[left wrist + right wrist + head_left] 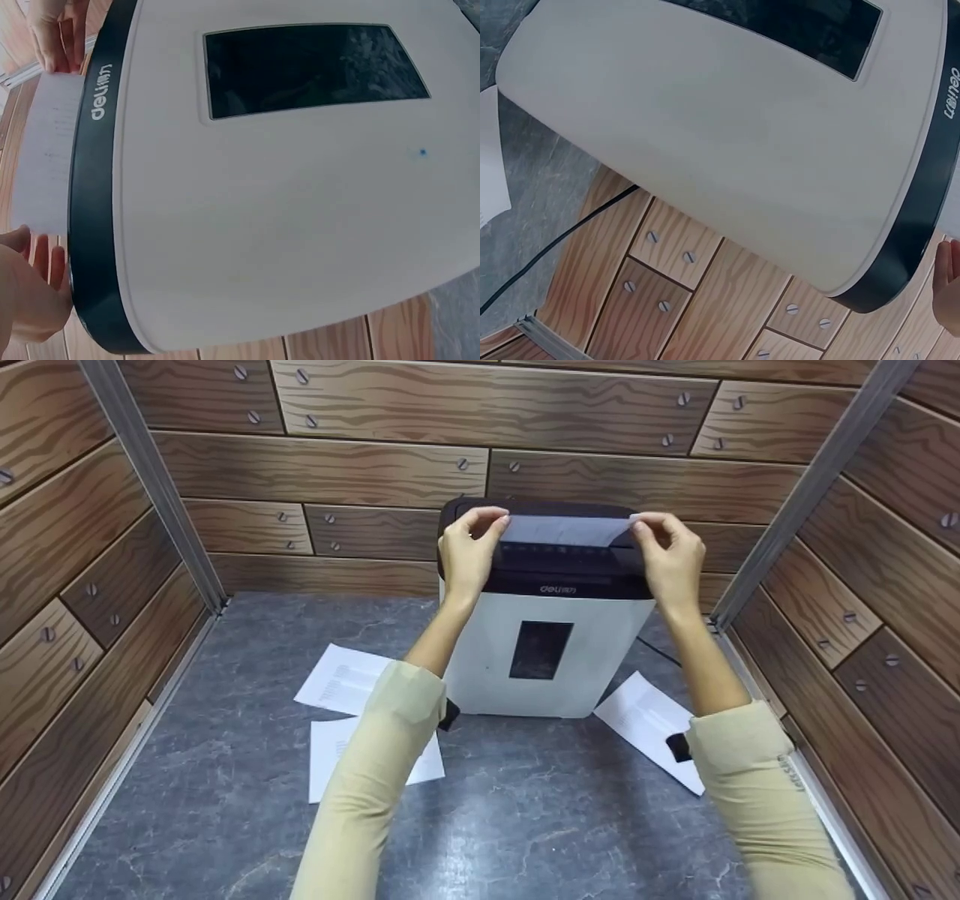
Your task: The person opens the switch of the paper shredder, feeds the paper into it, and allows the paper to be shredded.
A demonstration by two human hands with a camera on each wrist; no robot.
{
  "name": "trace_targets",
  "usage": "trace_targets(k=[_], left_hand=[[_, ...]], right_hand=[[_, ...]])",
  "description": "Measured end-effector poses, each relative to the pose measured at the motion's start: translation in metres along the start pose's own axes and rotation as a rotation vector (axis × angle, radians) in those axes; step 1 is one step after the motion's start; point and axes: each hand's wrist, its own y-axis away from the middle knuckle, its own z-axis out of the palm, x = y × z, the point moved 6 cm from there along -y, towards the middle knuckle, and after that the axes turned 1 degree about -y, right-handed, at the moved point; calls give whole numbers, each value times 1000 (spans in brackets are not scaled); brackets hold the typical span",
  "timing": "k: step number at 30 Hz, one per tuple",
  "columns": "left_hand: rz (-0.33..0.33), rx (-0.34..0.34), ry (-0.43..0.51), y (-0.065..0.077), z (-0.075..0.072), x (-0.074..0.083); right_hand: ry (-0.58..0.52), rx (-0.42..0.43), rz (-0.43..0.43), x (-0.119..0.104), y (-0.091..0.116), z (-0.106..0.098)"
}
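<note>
A white paper shredder (pixel 480 660) with a black top stands upright, its dark window (pixel 541 650) facing me. Over its top a sheet of paper (pixel 566 531) stretches between both hands, its lower edge at the feed slot. My left hand (pixel 469 551) pinches the sheet's left corner between thumb and fingers. At the opposite corner my right hand (pixel 673 559) pinches it the same way. The left wrist view shows the sheet (pixel 46 154) standing up behind the black rim, held at both ends. In the right wrist view only part of the right hand (pixel 946 289) shows.
Two printed sheets (pixel 345 679) lie on the grey marbled floor (pixel 510 825) left of the shredder, partly behind my left arm. Another sheet (pixel 649 727) lies on the right. A black cord (pixel 660 651) runs from the shredder's right side. Wood-patterned walls (pixel 375 472) enclose the space.
</note>
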Motion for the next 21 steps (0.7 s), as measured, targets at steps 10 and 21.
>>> trace_targets(k=[10, 21], left_hand=[[269, -131, -270, 25, -10, -2], [596, -185, -473, 51, -7, -22]], right_hand=[[130, -128, -124, 38, 18, -8], [205, -218, -365, 54, 47, 0]])
